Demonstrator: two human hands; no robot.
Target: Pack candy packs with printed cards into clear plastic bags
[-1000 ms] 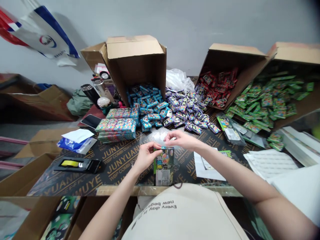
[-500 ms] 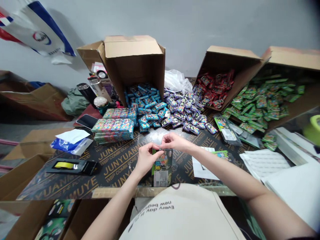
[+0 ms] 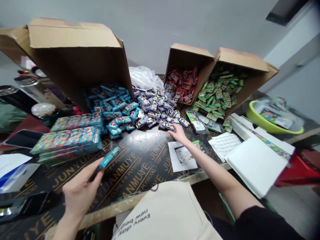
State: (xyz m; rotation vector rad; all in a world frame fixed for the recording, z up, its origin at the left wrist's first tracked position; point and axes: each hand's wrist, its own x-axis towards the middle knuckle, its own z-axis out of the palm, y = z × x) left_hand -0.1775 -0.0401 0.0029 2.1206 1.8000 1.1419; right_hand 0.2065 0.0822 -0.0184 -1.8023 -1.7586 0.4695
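Left hand (image 3: 81, 186) pinches one blue packet (image 3: 110, 157), held front-left of the purple packet pile (image 3: 153, 107). Right hand (image 3: 178, 134) at the pile's front edge, fingers narrowed at a purple packet (image 3: 165, 125); cannot tell if gripped. Progress, judged: one packet in hand, second not yet lifted. Left of pile: loose blue packets (image 3: 117, 108), stacked multipacks (image 3: 67, 138), seemingly finished. Right: many loose red packets (image 3: 183, 81), green packets (image 3: 220, 96).

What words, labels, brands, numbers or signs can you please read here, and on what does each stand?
"JUNYUAN": tabletop
"ANMUYE": tabletop
"F-F PLYWOOD": tabletop
"Every day", upside down: apron
"new beg", rest unclear: apron
Too small or blurred: print on the blue packet in the left hand, purple packets by the right hand, red packets, green packets, stacked packs.
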